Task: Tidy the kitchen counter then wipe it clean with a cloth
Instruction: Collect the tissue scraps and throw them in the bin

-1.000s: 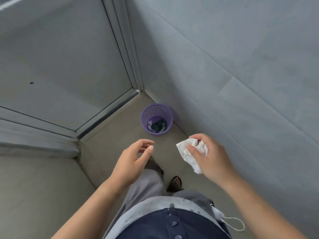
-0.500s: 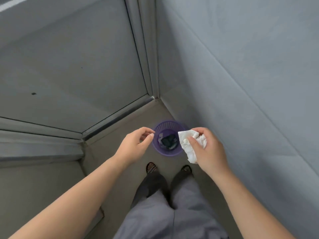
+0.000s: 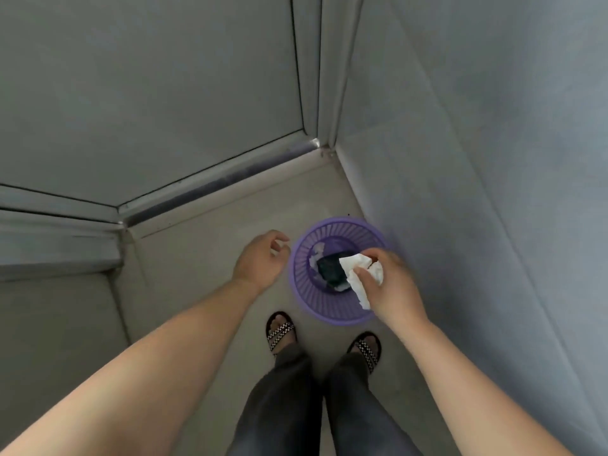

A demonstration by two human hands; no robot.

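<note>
Fingers of right hand (image 3: 394,287) pinch tissue (image 3: 350,263) over bin (image 3: 304,286) (contents unclear); left hand (image 3: 260,261) slack.

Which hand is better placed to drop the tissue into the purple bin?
Right. The right hand pinches the crumpled white tissue above the purple bin; the left hand is empty, beside the rim.

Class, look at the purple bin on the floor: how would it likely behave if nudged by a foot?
The purple bin is probably light: thin open slats, only a few scraps inside. Standing upright on the smooth floor, it would likely slide, not roll. A push near its rim might tip it.
</note>
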